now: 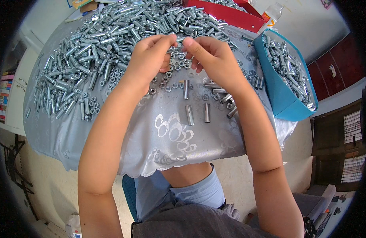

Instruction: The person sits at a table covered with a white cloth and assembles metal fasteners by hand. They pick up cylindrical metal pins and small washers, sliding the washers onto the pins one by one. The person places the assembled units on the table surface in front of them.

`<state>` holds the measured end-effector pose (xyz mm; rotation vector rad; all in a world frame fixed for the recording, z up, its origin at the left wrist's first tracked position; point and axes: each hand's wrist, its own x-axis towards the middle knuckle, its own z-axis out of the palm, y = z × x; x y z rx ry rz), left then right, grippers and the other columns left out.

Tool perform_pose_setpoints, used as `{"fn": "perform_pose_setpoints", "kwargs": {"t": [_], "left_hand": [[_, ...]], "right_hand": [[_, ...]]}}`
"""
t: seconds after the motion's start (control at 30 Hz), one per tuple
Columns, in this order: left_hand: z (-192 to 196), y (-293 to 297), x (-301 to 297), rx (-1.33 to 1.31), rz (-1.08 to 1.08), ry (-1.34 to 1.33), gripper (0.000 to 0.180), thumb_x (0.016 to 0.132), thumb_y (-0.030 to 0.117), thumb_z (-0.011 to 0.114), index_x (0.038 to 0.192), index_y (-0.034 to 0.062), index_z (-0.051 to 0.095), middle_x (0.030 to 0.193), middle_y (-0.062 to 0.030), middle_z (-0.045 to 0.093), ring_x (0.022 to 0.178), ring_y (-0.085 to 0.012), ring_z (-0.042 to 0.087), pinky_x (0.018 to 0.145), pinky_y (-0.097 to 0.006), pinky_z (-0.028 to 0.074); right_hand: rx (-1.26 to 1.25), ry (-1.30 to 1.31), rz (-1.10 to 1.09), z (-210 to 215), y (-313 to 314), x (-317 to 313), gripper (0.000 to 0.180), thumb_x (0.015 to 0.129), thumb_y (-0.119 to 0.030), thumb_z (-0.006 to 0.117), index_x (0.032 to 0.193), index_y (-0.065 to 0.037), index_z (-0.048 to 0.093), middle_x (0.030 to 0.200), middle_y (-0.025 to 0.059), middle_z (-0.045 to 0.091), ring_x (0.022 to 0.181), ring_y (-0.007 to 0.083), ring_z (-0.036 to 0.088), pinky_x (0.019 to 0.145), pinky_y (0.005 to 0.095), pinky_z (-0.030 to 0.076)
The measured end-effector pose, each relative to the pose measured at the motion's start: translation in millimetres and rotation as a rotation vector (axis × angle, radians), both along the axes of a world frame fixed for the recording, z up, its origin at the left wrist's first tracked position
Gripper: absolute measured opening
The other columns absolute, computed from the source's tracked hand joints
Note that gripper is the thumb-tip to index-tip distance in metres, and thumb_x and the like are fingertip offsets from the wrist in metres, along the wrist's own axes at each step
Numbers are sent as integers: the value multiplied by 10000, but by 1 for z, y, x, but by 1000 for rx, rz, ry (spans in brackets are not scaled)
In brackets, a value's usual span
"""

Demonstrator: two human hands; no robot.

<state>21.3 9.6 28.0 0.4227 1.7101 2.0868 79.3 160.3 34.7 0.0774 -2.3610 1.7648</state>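
My left hand (153,53) and my right hand (212,57) meet over the near edge of a large heap of silver expansion bolts (123,23). Both thumbs and forefingers are pinched, their tips almost touching. Whatever small part they hold is too hidden among the silver pieces behind to make out. Below the hands, loose hex nuts (163,84) lie scattered on the grey patterned tablecloth (147,131). Three shiny metal sleeves lie apart from the heap: one sleeve (186,89) farther off, another sleeve (189,115) and a third sleeve (207,112) nearer me.
A blue fabric bin (284,101) full of bolts stands at the table's right edge. Behind it are a red box (230,18) with more metal parts and a clear plastic bottle (273,14). More sleeves (226,98) lie beside my right forearm. The cloth's scalloped edge hangs over my lap.
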Motion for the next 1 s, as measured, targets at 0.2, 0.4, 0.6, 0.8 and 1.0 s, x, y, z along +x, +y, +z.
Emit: {"fn": "perform_pose_setpoints", "kwargs": {"t": [0.2, 0.4, 0.6, 0.8, 1.0], "left_hand": [[0, 1, 1, -2, 18, -6, 247, 847, 283, 540, 759, 52, 538, 502, 73, 324, 448, -41, 279, 449, -218, 262], [0, -1, 0, -34, 5, -2, 255, 849, 284, 538, 775, 41, 540, 504, 73, 321, 448, -44, 278, 447, -219, 259], [0, 0, 1, -20, -2, -8, 209, 842, 273, 567, 854, 67, 540, 535, 92, 295, 459, -31, 263, 458, -213, 238], [0, -1, 2, -9, -13, 6, 201, 845, 263, 560, 870, 64, 539, 532, 88, 300, 455, -31, 263, 458, -212, 237], [0, 0, 3, -15, -19, -13, 199, 844, 258, 562, 886, 64, 541, 551, 85, 321, 461, -30, 278, 455, -213, 246]], "right_hand": [[78, 203, 24, 0, 1, 1, 227, 749, -164, 691, 921, -30, 627, 723, 11, 561, 595, 54, 468, 536, 201, 404], [230, 156, -3, -2, 5, 0, 201, 735, -160, 705, 882, -38, 644, 637, -22, 530, 580, 46, 430, 522, 211, 383], [91, 207, -13, -3, 5, -2, 180, 740, -161, 699, 868, -45, 647, 615, -33, 507, 555, 40, 403, 499, 206, 353], [154, 250, 59, -3, 4, 0, 191, 744, -163, 698, 878, -43, 633, 596, -44, 462, 541, 37, 392, 492, 196, 338], [248, 52, 9, 3, 6, 1, 253, 728, -160, 715, 927, -44, 612, 585, -55, 419, 539, 35, 385, 489, 186, 331]]}}
